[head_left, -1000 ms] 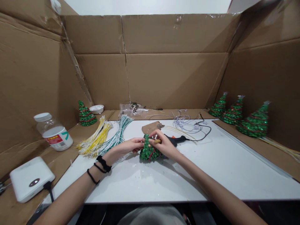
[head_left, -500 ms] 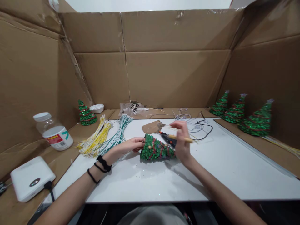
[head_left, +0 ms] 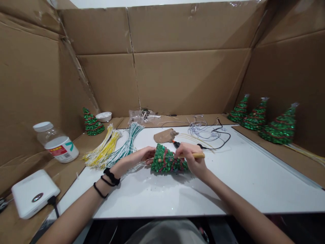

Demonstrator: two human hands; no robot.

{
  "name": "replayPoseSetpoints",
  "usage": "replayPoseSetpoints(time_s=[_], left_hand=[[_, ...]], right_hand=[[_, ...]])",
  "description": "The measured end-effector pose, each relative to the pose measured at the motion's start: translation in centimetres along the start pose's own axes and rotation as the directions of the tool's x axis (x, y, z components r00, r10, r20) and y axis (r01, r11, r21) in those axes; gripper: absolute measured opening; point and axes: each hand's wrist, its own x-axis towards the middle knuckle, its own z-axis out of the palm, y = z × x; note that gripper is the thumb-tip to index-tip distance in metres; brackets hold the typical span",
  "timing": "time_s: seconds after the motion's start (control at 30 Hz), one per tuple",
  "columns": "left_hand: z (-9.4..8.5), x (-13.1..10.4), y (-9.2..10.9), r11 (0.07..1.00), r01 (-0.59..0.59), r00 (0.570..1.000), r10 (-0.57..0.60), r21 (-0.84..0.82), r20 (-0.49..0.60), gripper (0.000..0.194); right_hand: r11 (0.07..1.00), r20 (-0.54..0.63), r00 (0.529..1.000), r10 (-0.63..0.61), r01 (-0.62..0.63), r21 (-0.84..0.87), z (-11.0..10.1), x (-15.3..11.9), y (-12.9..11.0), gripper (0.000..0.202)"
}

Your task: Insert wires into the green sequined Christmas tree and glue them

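A small green Christmas tree (head_left: 164, 162) with red garland and gold baubles lies on its side on the white board. My left hand (head_left: 146, 155) is closed around its wide base end, some fingers hidden behind it. In my right hand (head_left: 193, 161) is a thin tool with a pale wooden handle (head_left: 199, 155), gripped between the fingers like a pen. Its working end points at the tree's upper side and is too small to make out. Just behind, a black tool with an orange tip (head_left: 175, 143) rests by a brown cardboard scrap (head_left: 162, 136), partly hidden by my right hand.
Bundles of yellow-white wires (head_left: 105, 152) and green-white wires (head_left: 130, 139) lie left. Tangled clear wires (head_left: 203, 130) and a black cord (head_left: 230, 137) are behind. Finished-looking trees (head_left: 278, 127) stand right. A plastic jar (head_left: 59, 145) and white box (head_left: 35, 193) sit left. Cardboard walls (head_left: 188, 81) surround the board.
My right hand has come down and left, bringing the wooden-handled tool to the tree's surface. My left hand keeps hold of the tree's base. The view has tilted slightly.
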Motion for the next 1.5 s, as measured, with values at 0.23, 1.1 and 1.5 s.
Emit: replayPoseSetpoints(time_s=[0.23, 1.1, 1.5], left_hand=[[0.3, -0.2, 0.3, 0.997, -0.008, 0.999, 0.012, 0.073, -0.042, 0.043], [-0.5, -0.2, -0.6, 0.986, -0.001, 0.999, 0.007, 0.164, -0.033, 0.050], [-0.3, -0.6, -0.2, 0.996, 0.010, 1.000, -0.012, 0.088, 0.012, 0.048]], right_hand=[[0.987, 0.051, 0.989, -0.137, 0.141, -0.076, 0.2, -0.2, 0.5, 0.046], [0.998, 0.301, 0.951, 0.064, -0.061, -0.020, 1.4, 3.1, -0.1, 0.045], [0.998, 0.338, 0.940, 0.045, -0.060, 0.035, 1.5, 3.6, -1.1, 0.044]])
